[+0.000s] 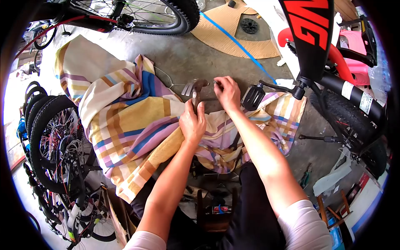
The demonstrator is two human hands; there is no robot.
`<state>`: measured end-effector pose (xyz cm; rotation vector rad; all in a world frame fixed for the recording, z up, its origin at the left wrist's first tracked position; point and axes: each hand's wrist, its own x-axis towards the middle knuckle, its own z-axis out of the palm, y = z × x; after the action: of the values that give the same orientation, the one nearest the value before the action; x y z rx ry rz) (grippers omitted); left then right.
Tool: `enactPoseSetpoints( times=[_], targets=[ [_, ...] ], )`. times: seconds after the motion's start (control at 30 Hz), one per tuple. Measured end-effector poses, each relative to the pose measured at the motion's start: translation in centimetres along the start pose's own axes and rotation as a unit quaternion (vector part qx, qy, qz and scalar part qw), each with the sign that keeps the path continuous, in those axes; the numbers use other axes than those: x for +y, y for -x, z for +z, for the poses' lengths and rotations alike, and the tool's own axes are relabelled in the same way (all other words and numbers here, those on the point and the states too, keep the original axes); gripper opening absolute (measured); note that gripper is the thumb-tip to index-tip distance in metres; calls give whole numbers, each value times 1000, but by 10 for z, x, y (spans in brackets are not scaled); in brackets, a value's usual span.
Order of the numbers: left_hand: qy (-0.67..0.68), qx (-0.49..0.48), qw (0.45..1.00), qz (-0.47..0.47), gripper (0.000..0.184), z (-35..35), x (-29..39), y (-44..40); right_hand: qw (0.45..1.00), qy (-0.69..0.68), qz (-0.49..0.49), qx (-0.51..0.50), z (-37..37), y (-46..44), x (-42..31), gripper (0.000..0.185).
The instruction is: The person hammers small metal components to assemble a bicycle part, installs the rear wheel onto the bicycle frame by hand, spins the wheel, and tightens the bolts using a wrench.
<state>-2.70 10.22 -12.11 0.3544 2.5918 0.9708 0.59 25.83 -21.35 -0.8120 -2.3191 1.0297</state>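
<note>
My left hand point(193, 123) is wrapped round the handle of a hammer point(196, 88), whose metal head points up and away from me. Just to its right, my right hand point(228, 92) is closed in a pinch on a small dark piece too small to make out. Beneath both hands a plaid cloth point(137, 121) lies bunched over the floor. A black pedal point(253, 97) on a crank is close to the right of my right hand.
A black bicycle frame point(310, 37) with red letters stands at the right. Above is a bicycle wheel point(183, 18). Several tyres and wheels point(54, 141) stand at the left. Cardboard point(221, 31) and a blue strap point(239, 43) lie ahead. Pliers point(306, 176) rest lower right.
</note>
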Motion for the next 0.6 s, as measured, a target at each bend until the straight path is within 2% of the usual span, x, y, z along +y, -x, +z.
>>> enactPoseSetpoints(
  times=[0.07,0.2,0.33,0.6],
  targets=[
    [-21,0,1000,1,41,2,-10,1,1000,-14,-4,16,-1,0,1,21],
    [-61,3,998,8,44,6,-18,5,997,-56,56,3,-1,1,2,21],
    [-61,-27,998,-11,44,7,-20,5,998,-58,31,-2,-4,-1,-3,14],
    [-78,0,997,27,43,10,-29,4,1000,7,-13,2,-2,1,-1,11]
  ],
)
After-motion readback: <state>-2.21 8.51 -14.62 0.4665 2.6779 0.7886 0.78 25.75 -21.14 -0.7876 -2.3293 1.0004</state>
